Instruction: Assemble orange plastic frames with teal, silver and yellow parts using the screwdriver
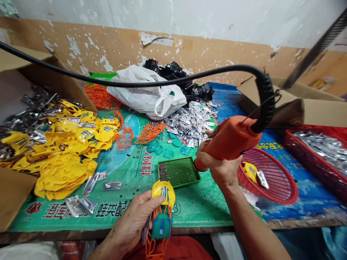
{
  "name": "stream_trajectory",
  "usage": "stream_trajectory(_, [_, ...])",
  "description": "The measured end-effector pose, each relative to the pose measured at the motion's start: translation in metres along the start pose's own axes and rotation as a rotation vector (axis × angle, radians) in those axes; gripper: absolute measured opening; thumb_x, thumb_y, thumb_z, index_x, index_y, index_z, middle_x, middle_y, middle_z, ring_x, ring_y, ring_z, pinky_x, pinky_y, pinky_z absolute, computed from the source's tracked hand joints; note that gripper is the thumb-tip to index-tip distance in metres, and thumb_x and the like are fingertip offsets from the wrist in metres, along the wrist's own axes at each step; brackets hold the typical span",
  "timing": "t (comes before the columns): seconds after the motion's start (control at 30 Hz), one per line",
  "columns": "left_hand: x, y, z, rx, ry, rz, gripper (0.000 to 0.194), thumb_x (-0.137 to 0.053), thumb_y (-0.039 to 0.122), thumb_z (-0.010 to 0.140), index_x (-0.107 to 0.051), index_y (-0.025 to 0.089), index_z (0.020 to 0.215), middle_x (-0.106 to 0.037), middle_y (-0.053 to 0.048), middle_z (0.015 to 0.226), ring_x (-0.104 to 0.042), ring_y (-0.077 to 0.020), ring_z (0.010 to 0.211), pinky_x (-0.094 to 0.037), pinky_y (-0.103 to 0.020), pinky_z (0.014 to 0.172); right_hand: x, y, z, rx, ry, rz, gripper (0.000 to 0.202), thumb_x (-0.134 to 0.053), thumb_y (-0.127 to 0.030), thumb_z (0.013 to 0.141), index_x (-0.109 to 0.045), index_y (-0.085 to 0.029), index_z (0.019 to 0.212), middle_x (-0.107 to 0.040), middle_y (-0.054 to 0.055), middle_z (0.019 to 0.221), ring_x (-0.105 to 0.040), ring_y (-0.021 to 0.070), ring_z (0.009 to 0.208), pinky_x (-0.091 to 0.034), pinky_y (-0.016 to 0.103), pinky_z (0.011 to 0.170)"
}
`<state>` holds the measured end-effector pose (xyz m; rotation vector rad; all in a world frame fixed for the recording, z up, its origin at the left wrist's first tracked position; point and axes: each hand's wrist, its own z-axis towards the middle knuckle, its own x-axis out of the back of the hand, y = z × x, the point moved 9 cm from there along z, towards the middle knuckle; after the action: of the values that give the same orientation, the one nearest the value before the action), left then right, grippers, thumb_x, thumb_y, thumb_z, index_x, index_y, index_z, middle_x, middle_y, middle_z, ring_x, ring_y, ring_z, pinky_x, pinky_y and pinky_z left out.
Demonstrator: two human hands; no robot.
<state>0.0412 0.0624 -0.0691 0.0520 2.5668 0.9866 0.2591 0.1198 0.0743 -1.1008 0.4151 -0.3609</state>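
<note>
At the table's front edge, my left hand is closed around a toy car body, made up of a yellow front shell, an orange frame and a teal piece. My thumb presses on the yellow shell. An orange electric screwdriver with a thick black cord is gripped in my right hand. Its nose points down and left, by the right end of a small green basket; its tip is hard to make out. Small dark screws lie heaped in that basket's left end. Several teal pieces lie just behind it.
Yellow shells pile up at left beside a cardboard box. Orange frames, silver parts, a white plastic bag and black parts lie behind. A red basket stands at right. The black cord crosses overhead.
</note>
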Motion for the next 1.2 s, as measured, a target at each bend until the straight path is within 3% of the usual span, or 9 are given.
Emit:
stream_trajectory(0.27, [0.000, 0.007, -0.002, -0.018, 0.036, 0.047, 0.036, -0.081, 0.040, 0.061, -0.070, 0.012, 0.080, -0.065, -0.001, 0.059, -0.049, -0.0055, 0.040, -0.037, -0.013, 0.037, 0.013, 0.010, 0.005, -0.059, 0.029, 0.012, 0.045, -0.081, -0.014, 0.053, -0.065, -0.023, 0.094, -0.065, -0.005, 0.067, -0.059, 0.0162, 0.056, -0.049, 0.033, 0.053])
stream_trajectory(0.43, [-0.002, 0.007, 0.001, -0.037, 0.008, -0.033, 0.032, -0.081, 0.035, 0.063, -0.071, 0.012, 0.084, -0.069, -0.002, 0.063, -0.053, -0.0071, 0.044, -0.043, -0.015, 0.040, 0.014, -0.008, 0.010, -0.043, 0.037, 0.063, 0.029, -0.079, -0.015, 0.056, -0.064, -0.019, 0.080, -0.064, -0.003, 0.065, -0.058, 0.0153, 0.056, -0.048, 0.034, 0.059])
stream_trajectory(0.6, [-0.007, 0.008, 0.004, -0.052, 0.004, -0.101, 0.024, -0.077, 0.028, 0.066, -0.071, 0.010, 0.082, -0.070, -0.004, 0.065, -0.057, -0.0091, 0.047, -0.046, -0.016, 0.042, -0.004, -0.041, -0.001, -0.060, -0.051, 0.241, 0.043, -0.073, -0.012, 0.061, -0.066, -0.025, 0.101, -0.063, -0.004, 0.063, -0.057, 0.0161, 0.055, -0.047, 0.034, 0.057])
stream_trajectory(0.77, [-0.008, 0.009, 0.007, -0.072, -0.021, -0.144, 0.024, -0.076, 0.025, 0.068, -0.071, 0.009, 0.084, -0.072, -0.007, 0.069, -0.061, -0.0114, 0.052, -0.049, -0.019, 0.047, -0.029, -0.047, -0.025, -0.173, -0.234, 0.448, 0.053, -0.077, -0.021, 0.066, -0.063, -0.026, 0.117, -0.063, -0.001, 0.069, -0.058, 0.0168, 0.060, -0.051, 0.034, 0.060])
stream_trajectory(1.0, [-0.007, 0.010, 0.005, -0.085, -0.047, -0.221, 0.022, -0.078, 0.024, 0.067, -0.071, 0.009, 0.080, -0.072, -0.006, 0.066, -0.060, -0.0100, 0.049, -0.048, -0.018, 0.046, -0.043, -0.040, -0.040, -0.219, -0.282, 0.517, 0.031, -0.079, -0.022, 0.068, -0.068, -0.031, 0.096, -0.064, -0.002, 0.072, -0.059, 0.0162, 0.063, -0.053, 0.034, 0.062])
stream_trajectory(1.2, [-0.005, 0.009, 0.007, -0.078, -0.042, -0.272, 0.023, -0.081, 0.023, 0.063, -0.071, 0.009, 0.079, -0.072, -0.006, 0.065, -0.062, -0.0117, 0.050, -0.049, -0.019, 0.047, -0.044, -0.035, -0.042, -0.227, -0.285, 0.508, 0.030, -0.078, -0.022, 0.069, -0.068, -0.031, 0.097, -0.064, -0.002, 0.072, -0.060, 0.0158, 0.063, -0.053, 0.034, 0.064])
